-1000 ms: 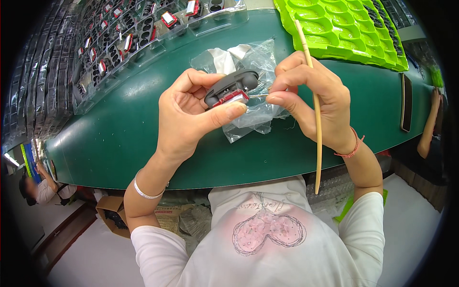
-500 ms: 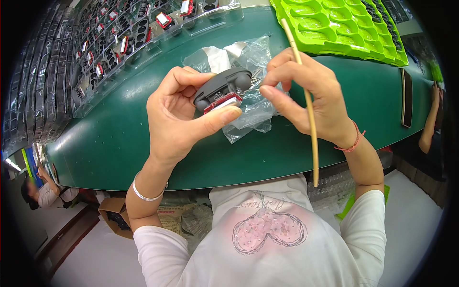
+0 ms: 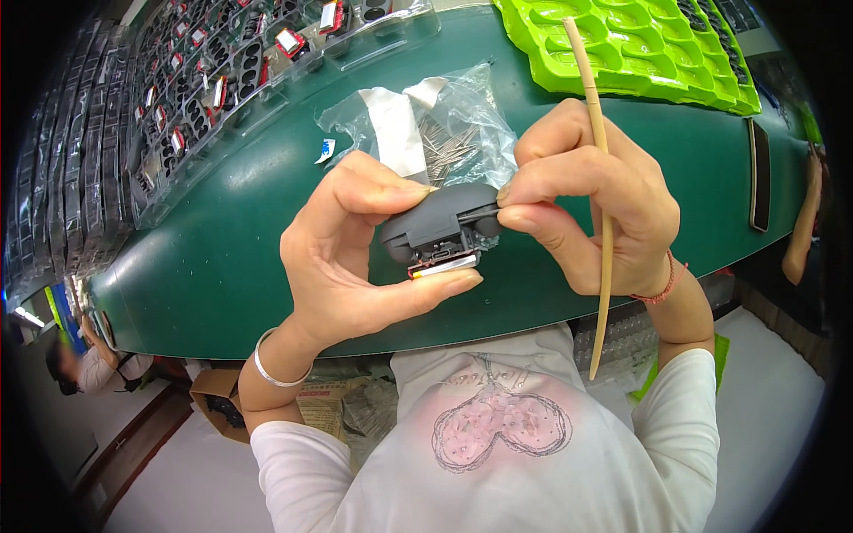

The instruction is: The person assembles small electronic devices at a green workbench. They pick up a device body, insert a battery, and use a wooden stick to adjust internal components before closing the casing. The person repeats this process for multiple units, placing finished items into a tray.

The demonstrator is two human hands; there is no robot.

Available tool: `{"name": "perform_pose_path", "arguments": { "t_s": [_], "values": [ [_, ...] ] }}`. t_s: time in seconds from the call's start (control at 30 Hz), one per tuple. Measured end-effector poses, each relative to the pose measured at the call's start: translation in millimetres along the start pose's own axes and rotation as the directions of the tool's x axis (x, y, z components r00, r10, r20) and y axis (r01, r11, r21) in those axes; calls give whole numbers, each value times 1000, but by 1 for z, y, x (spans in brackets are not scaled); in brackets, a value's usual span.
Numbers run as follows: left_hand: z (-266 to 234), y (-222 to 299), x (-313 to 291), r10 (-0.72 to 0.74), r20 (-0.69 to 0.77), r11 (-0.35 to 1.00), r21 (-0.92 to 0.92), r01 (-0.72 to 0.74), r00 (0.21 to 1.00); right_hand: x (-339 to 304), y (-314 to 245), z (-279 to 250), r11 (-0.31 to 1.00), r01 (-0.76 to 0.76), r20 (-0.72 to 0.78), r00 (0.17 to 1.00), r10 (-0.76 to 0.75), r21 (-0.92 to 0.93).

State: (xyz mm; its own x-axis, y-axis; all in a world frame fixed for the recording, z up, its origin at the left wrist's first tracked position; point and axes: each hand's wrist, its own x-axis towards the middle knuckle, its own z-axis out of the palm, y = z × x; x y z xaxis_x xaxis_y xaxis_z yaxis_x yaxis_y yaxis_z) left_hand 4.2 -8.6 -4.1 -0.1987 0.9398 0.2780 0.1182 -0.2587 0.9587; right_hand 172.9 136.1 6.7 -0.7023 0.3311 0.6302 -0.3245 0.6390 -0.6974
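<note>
My left hand (image 3: 333, 249) grips a dark grey rounded plastic housing (image 3: 431, 213) between thumb and fingers. A flat silver-white part (image 3: 447, 265) with a red edge sits at its lower side, under the left thumb. At the housing's right side, my right hand (image 3: 613, 200) pinches what looks like a thin metal pin (image 3: 480, 213), lying against a slot there. A long wooden stick (image 3: 607, 244) is also tucked in the right hand, rising past the knuckles. Just beyond the housing lies a clear plastic bag (image 3: 493, 115) with several thin metal pins (image 3: 449, 149) on it.
Clear trays (image 3: 386, 40) of dark housings and red-edged parts stand at far left, beside stacked trays (image 3: 62, 151). A bright green moulded tray (image 3: 613, 53) lies far right, near a phone-like dark slab (image 3: 758, 178). A small white-and-blue scrap (image 3: 326, 150) rests on the green table (image 3: 204, 266).
The housing has come nearer to me and turned, its smooth back now more upward. My right fingers have closed in from the right and now meet its side.
</note>
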Motion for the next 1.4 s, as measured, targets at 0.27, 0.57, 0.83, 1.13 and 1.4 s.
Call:
{"name": "perform_pose_path", "arguments": {
  "t_s": [0.27, 0.57, 0.83, 1.13, 1.4],
  "values": [
    [1, 1, 0, -39, -5, 999, 23, 39, 999, -1, 0, 0, 999, -32, 4, 999, 32, 42],
    [1, 3, 0, -68, -26, 995, 70, 70, 997, -4, 3, 11, 998, -36, -130, 991, 29, -45],
    [1, 0, 0, -102, -89, 994, 41, 106, 991, -7, 4, 21, 993, -47, -163, 986, 29, -108],
    [0, 2, 0, -103, -112, 992, 60, 110, 988, -6, 3, 18, 990, -104, -101, 990, 94, -91],
    [-1, 10, 3, -103, -71, 991, 80, 109, 992, 4, 4, -7, 970, -165, -72, 985, 154, -177]
  ]
}}
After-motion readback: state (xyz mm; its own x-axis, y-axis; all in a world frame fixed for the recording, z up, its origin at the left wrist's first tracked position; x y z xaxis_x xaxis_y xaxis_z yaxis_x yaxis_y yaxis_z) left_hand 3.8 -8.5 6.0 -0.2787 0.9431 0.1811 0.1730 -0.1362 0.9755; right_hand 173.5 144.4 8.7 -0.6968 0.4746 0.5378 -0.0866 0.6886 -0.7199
